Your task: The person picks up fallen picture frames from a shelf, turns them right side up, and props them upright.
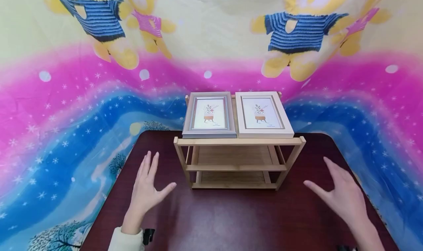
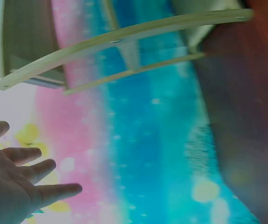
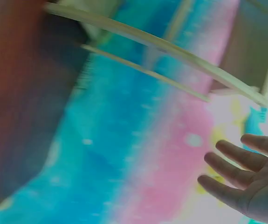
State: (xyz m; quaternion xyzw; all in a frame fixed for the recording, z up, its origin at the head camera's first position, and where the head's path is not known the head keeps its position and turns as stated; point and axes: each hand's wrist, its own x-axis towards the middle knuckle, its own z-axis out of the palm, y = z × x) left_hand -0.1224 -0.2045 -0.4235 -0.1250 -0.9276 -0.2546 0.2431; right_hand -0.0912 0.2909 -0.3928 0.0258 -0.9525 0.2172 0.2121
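A light wooden rack (image 1: pixel 236 167) with several tiers stands on the dark table. On its top lie two picture frames side by side: a silver-grey frame (image 1: pixel 209 133) at left and a white frame (image 1: pixel 266 133) at right. Each shows a printed plant in a pot. My left hand (image 1: pixel 147 190) is raised left of the rack, fingers spread, thumb toward it, holding nothing. To the right of the rack my right hand (image 1: pixel 342 196) is likewise spread and holds nothing. The wrist views show the rack's side rails (image 2: pixel 124 33) beyond the open fingers, apart from both hands.
The dark red-brown table (image 1: pixel 228 218) has rounded far corners. Behind it and along both sides hangs a colourful cloth (image 1: pixel 211 42) printed with bears, snowflakes and trees. The rack's far side stands close to this cloth.
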